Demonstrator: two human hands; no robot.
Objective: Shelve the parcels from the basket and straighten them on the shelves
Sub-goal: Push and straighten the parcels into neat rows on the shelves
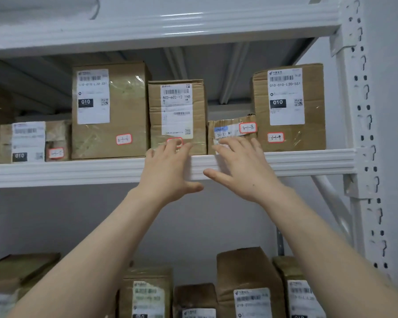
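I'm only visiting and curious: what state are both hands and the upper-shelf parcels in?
middle box: upright, label facing out.
low parcel: lying flat, crumpled.
left tall box: upright, label out.
right tall box: upright, label out.
left hand: open, fingertips on middle box.
right hand: open, fingers on low parcel.

Brown labelled parcels (110, 111) upright in row on shelf (78, 171); small low parcel (230, 127) between two taller.

Parcels (177, 115) in row on shelf (78, 171)
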